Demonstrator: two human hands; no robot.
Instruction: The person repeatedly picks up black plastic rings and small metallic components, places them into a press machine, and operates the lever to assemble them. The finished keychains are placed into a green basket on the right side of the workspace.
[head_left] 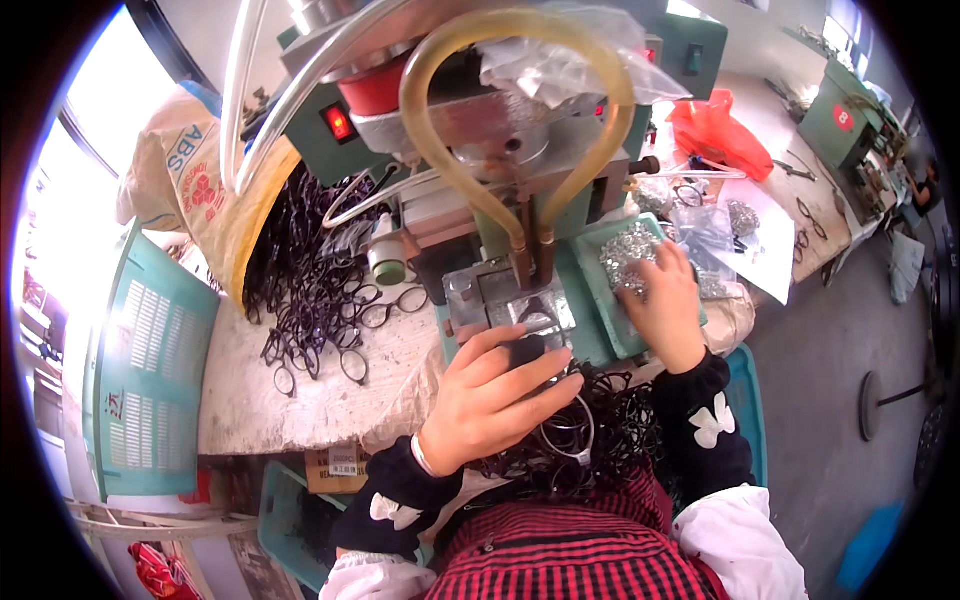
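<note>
My left hand (pixel 495 397) lies over the front of a bench press, its fingers stretched and apart around a dark rounded part (pixel 526 350). The metal fixture (pixel 545 312) shows just beyond those fingertips, under two copper-coloured electrodes (pixel 532 262). Whether the fingers also touch an eyeglass frame is hidden. At the right, my right hand (pixel 665 310) reaches into a green tray (pixel 622 338) with its fingers curled down at a heap of small shiny metal parts (pixel 625 250). What sits between its fingertips cannot be made out. Dark eyeglass frames (pixel 625 420) pile up below my hands.
More dark eyeglass frames (pixel 315 270) spill from a yellow-white sack (pixel 185 170) on the bench at left. A green perforated basket (pixel 150 370) stands beside it. A thick yellowish hose (pixel 415 90) loops over the press. A red plastic bag (pixel 720 135) lies at the back right.
</note>
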